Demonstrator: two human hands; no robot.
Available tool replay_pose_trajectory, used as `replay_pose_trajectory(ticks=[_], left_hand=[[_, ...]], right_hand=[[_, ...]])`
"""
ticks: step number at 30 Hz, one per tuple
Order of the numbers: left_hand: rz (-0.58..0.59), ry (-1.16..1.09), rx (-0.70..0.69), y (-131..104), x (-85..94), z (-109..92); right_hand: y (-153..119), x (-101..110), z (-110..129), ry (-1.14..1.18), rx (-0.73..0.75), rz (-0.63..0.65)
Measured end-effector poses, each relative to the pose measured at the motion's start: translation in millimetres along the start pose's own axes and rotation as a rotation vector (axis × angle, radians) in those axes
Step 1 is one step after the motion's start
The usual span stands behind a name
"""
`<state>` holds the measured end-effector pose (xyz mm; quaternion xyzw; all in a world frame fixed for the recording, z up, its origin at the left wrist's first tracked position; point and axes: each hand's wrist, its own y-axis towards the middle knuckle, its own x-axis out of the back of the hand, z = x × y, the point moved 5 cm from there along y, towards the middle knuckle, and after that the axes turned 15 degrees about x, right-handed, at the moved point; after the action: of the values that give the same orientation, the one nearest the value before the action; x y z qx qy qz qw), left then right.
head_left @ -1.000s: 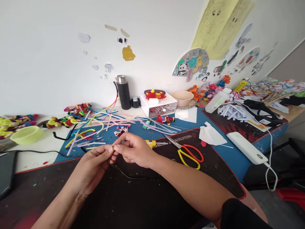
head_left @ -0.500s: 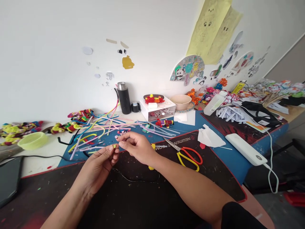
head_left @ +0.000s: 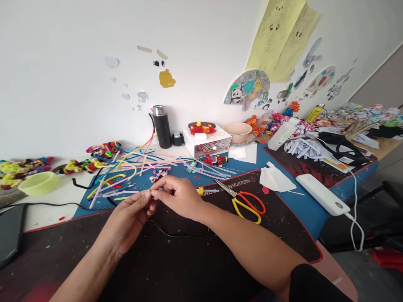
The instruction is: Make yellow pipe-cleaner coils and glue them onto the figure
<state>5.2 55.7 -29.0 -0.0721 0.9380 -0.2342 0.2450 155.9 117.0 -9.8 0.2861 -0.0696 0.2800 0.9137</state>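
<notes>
In the head view, the left hand (head_left: 127,216) and the right hand (head_left: 179,199) meet above the dark mat (head_left: 176,268) on the table (head_left: 307,197). Each grip, thumb against fingertips, is pinching the same small yellow piece (head_left: 153,191), mostly hidden between them. Just right of the right hand, a yellow glue gun (head_left: 200,191) shows only in part; farther right lie open scissors (head_left: 232,192). A small doll (head_left: 160,174) lies just beyond the hands, coloured fuzzy sticks (head_left: 135,167) spread far left, and a black flask (head_left: 163,132) stands upright near the wall
</notes>
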Motion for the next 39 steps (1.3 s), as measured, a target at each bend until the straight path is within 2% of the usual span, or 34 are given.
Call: replay_pose_trajectory(ticks=[15, 26, 30, 39], left_hand=[[-0.040, 0.019, 0.002, -4.0, 6.1, -5.2], [-0.019, 0.029, 0.008, -9.0, -2.3, -6.6], [0.010, 0.049, 0.027, -9.9, -3.4, -6.9], [-0.017, 0.086, 0.021, -11.2, 0.1, -12.9]], right_hand=[[-0.4, -2.7, 4.2, 0.044, 0.007, 0.034], [-1.4, -3.6, 6.4, 0.216, -0.007, 0.006], [0.0, -1.3, 7.6, 0.210, -0.033, 0.002], [-0.9, -0.7, 9.9, 0.152, -0.008, 0.015]])
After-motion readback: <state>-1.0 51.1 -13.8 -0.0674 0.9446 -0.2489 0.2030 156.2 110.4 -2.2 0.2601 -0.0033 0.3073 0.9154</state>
